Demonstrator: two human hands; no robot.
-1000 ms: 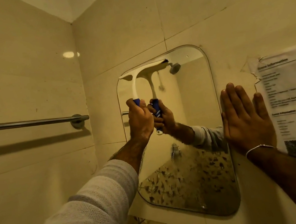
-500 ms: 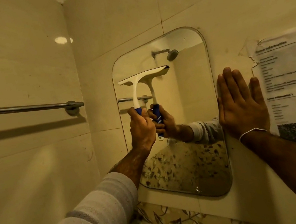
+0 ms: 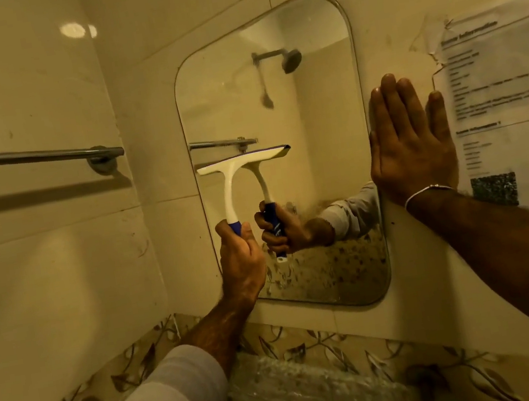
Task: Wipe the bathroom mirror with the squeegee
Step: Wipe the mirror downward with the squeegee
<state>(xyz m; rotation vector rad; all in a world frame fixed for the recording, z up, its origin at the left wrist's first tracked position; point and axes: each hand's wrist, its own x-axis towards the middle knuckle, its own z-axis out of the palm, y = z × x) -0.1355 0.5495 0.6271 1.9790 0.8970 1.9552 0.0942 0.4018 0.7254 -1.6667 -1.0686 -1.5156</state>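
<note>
A rounded rectangular mirror (image 3: 326, 142) hangs on the tiled wall. My left hand (image 3: 242, 266) grips the blue handle of a white squeegee (image 3: 231, 184). Its blade lies flat across the left half of the glass, about mid-height. My right hand (image 3: 413, 145) rests flat on the wall with fingers up, touching the mirror's right edge. The mirror reflects the hand, the squeegee and a shower head.
A metal towel bar (image 3: 24, 157) runs along the left wall, ending near the corner. A printed paper sheet (image 3: 508, 85) is stuck to the wall right of my right hand. A leaf-pattern tile band (image 3: 313, 341) runs below the mirror.
The squeegee has slid down the mirror from its top edge to about mid-height, with my left hand lowering along. My right hand stayed flat on the wall.
</note>
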